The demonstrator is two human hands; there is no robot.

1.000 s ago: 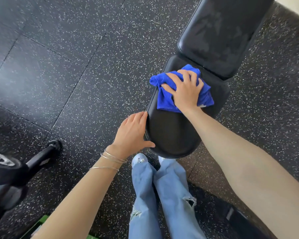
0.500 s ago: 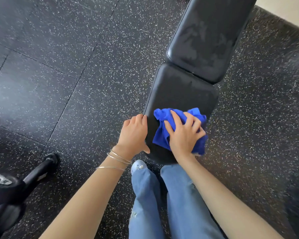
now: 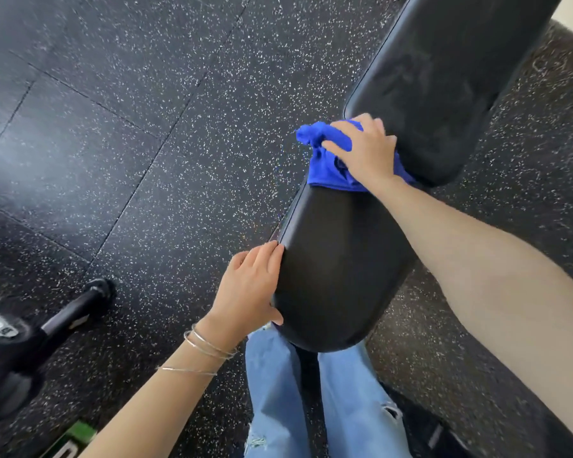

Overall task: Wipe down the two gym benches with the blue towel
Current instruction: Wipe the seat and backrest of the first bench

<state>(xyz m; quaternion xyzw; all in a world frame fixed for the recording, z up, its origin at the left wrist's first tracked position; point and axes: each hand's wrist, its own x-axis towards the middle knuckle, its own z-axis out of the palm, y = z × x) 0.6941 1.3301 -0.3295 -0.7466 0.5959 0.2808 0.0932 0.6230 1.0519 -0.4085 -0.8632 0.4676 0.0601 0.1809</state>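
A black padded gym bench runs from the bottom centre to the upper right, with a rounded seat pad (image 3: 341, 269) near me and a long back pad (image 3: 444, 81) beyond it. The crumpled blue towel (image 3: 328, 166) lies at the far end of the seat pad, by the gap between the two pads. My right hand (image 3: 364, 150) presses down on the towel with fingers spread. My left hand (image 3: 248, 292) rests against the seat pad's left edge, fingers together along the rim and thumb on the near rim. Only one bench is in view.
Black rubber floor tiles (image 3: 129, 143) flecked with white surround the bench. A black bar with a weight plate (image 3: 30, 328) lies at the lower left, a green object (image 3: 76, 434) below it. My legs in light blue jeans (image 3: 311, 401) stand at the seat's near end.
My right hand has slid the towel from the near end of the seat pad up to its far end, by the back pad. My left hand stays on the seat's left edge.
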